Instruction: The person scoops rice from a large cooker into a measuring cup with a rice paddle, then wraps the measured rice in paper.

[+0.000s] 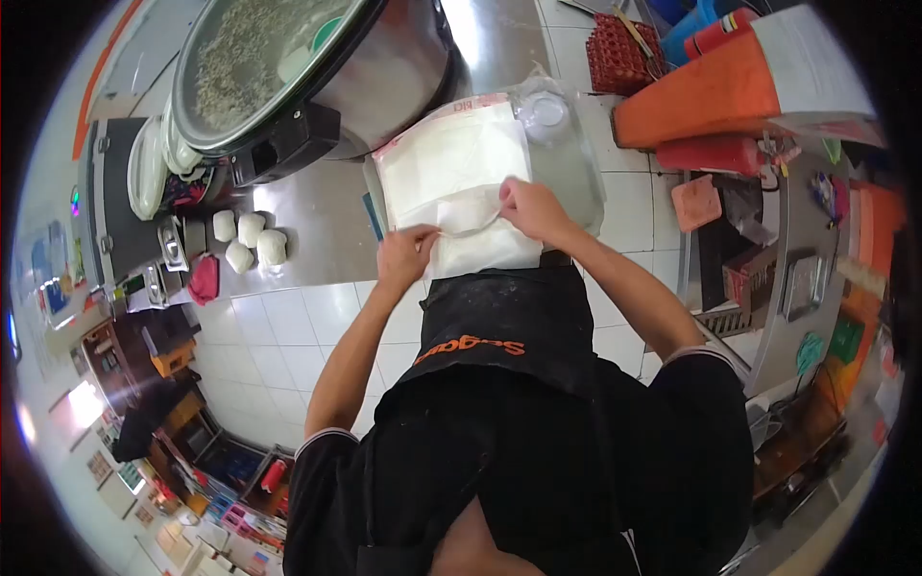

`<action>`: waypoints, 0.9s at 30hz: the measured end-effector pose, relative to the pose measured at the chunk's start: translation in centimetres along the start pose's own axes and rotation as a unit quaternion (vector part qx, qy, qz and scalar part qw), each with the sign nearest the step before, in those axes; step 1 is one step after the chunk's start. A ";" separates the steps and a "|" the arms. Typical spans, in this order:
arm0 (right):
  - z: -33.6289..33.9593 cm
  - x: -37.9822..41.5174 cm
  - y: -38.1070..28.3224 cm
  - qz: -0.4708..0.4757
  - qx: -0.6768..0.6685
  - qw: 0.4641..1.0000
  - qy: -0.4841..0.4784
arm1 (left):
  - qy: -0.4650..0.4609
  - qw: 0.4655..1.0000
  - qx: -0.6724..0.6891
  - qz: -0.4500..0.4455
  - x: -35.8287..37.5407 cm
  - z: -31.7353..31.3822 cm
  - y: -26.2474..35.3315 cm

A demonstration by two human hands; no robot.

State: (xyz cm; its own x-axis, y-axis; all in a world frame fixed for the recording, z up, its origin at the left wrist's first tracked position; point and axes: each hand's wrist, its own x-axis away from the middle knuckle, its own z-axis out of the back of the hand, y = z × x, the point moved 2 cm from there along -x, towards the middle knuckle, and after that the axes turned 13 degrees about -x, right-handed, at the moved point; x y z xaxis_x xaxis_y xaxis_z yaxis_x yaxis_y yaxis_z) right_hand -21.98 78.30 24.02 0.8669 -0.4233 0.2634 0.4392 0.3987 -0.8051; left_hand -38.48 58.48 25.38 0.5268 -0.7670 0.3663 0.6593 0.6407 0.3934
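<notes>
A stack of white paper sheets (pixel 447 158) lies on the steel counter in front of me, its far edge printed in red. On its near part is a folded piece of white paper (pixel 465 211). My left hand (pixel 407 253) pinches the left end of this folded paper. At its right end, my right hand (pixel 531 208) grips the paper between thumb and fingers. Whether anything is wrapped inside the fold cannot be seen. Several white wrapped bundles (pixel 251 230) sit on the counter to the left.
A large rice cooker (pixel 394 82) holding rice and a green-rimmed item stands beyond the stack. A clear plastic bowl (pixel 544 113) is at the back right. A red cloth (pixel 204 279) lies near the left front edge; a red basket (pixel 622 53) stands far right.
</notes>
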 end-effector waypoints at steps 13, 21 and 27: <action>0.5 -4.7 -1.4 0.055 0.103 0.985 -0.126 | -0.070 0.994 -0.078 -0.006 -5.7 2.2 1.0; -3.6 1.3 -0.2 0.134 0.011 0.986 0.103 | 0.255 0.964 0.005 -0.077 1.6 -2.0 2.4; -0.2 -6.1 -1.7 -0.095 0.100 0.974 -0.181 | 0.002 1.000 -0.002 -0.031 -3.4 0.3 0.2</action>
State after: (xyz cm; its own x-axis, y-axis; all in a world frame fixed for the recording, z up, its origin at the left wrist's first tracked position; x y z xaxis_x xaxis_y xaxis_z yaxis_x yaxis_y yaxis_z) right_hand -28.02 80.06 23.70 0.7763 -0.2040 0.5964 0.6049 0.5070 -0.6140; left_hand -40.30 61.23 24.43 0.4876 -0.8053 0.3373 0.6931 0.5920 0.4113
